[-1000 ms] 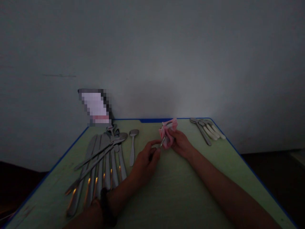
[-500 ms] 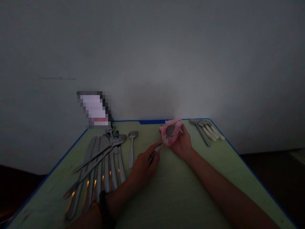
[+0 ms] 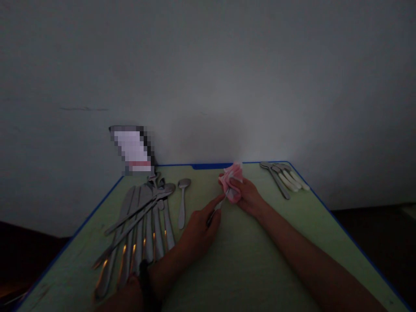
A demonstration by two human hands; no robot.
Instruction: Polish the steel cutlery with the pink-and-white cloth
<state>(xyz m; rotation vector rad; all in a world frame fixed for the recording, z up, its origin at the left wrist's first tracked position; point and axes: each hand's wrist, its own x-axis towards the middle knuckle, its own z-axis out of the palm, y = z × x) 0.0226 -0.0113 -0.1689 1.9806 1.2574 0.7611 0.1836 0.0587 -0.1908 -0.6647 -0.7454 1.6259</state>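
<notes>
My left hand is closed on the handle of a metal spoon above the middle of the green table. The spoon's bowl end is wrapped inside a pink cloth, hidden from view. My right hand is closed around that pink cloth, with fingers pressed on it. Both hands are close together, just in front of the table's far edge.
Several long knives and spoons lie in a row at the left, with one spoon apart beside them. Several small spoons with white handles lie at the far right. A blurred-out object leans on the wall.
Half a second ago the spoon's bowl showed against the pink cloth; now my right hand has folded the cloth over it. Both hands stayed almost in place.
</notes>
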